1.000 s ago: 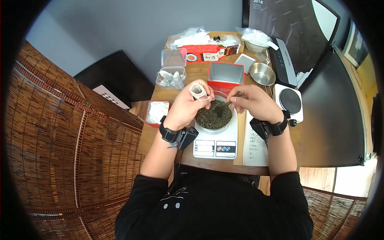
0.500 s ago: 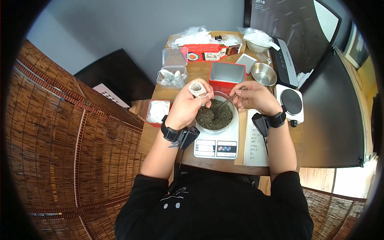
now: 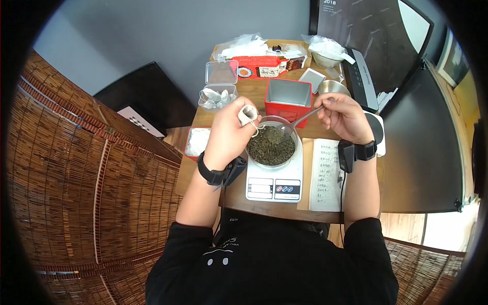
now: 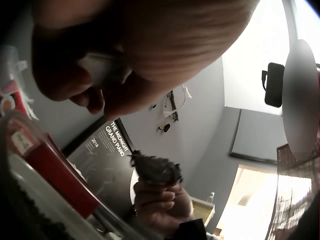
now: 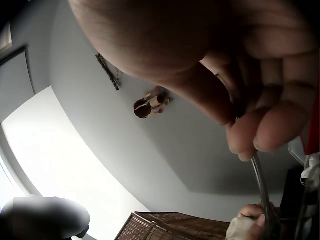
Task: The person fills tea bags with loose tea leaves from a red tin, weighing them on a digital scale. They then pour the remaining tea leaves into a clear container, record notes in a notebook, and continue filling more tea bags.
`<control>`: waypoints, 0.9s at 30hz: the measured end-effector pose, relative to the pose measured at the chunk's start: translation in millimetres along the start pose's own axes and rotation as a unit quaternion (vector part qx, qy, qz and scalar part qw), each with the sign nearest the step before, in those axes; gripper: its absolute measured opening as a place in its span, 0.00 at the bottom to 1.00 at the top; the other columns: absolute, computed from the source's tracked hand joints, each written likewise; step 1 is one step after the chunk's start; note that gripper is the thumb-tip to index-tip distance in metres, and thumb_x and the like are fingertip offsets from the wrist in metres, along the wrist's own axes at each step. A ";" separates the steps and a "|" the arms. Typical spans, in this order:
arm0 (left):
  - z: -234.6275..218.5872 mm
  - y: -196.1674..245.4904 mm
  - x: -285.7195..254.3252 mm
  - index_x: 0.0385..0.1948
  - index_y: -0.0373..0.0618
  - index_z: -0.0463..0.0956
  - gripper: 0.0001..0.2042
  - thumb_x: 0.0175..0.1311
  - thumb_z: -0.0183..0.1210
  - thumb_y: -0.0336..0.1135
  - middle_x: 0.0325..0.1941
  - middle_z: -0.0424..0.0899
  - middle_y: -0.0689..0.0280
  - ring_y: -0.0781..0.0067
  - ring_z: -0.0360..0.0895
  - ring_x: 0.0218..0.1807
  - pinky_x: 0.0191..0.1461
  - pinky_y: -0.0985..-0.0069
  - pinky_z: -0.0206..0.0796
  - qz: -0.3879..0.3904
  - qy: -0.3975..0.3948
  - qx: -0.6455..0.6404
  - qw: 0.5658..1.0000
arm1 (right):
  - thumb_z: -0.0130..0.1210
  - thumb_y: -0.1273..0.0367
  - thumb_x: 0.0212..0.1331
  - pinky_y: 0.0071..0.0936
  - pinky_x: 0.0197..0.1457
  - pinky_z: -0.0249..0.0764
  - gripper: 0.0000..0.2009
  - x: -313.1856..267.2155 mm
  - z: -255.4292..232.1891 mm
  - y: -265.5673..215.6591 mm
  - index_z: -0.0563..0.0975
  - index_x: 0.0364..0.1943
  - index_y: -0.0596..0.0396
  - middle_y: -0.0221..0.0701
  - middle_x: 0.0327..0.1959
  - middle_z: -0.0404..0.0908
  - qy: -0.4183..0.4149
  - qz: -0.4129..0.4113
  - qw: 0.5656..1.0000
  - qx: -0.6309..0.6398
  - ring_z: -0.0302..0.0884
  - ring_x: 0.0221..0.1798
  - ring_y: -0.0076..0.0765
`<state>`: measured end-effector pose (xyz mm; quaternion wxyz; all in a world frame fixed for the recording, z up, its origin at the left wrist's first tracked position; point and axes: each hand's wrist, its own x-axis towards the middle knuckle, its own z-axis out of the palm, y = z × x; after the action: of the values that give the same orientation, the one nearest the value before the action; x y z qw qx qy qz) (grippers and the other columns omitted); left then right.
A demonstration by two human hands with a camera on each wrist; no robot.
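Observation:
My left hand (image 3: 229, 129) holds a small white cloth drawstring pouch (image 3: 247, 115), its mouth facing up and its string hanging over the fingers. In my right hand (image 3: 346, 118) is the handle of a metal spoon (image 3: 308, 116), pinched between thumb and fingers. The spoon's bowl end hangs over the right rim of a clear bowl (image 3: 273, 166) of dark dried leaves (image 3: 268, 147). From the left wrist view, a heap of leaves (image 4: 157, 170) shows on the spoon, with the right hand (image 4: 160, 206) behind it. Beneath the bowl is a white kitchen scale (image 3: 273, 176).
Behind the bowl stands an open red tin (image 3: 287, 110). A clear box of white pouches (image 3: 218, 100) and a red box with white contents (image 3: 199, 142) are on the left. On the right are a handwritten notebook (image 3: 325, 175), a steel bowl (image 3: 332, 88) and a partly hidden hot plate (image 3: 377, 133).
My right hand has moved right and drawn the spoon up from the middle of the leaves to the bowl's right rim. The left hand with the pouch has shifted slightly left.

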<state>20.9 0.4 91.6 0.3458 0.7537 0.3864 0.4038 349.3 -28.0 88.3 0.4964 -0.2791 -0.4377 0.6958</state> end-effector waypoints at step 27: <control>17.3 23.7 -2.7 0.50 0.41 0.79 0.14 0.64 0.66 0.20 0.38 0.84 0.69 0.82 0.82 0.42 0.46 0.77 0.74 -0.054 -0.104 -0.032 0.993 | 0.62 0.78 0.67 0.31 0.41 0.80 0.06 -64.3 129.1 -34.6 0.85 0.45 0.61 0.39 0.39 0.88 0.083 -0.288 0.777 -0.553 0.85 0.35 0.40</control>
<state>42.3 -16.4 102.9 0.4298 0.7581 0.3751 0.3161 281.2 -126.7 175.5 0.4681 -0.4233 -0.7643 0.1324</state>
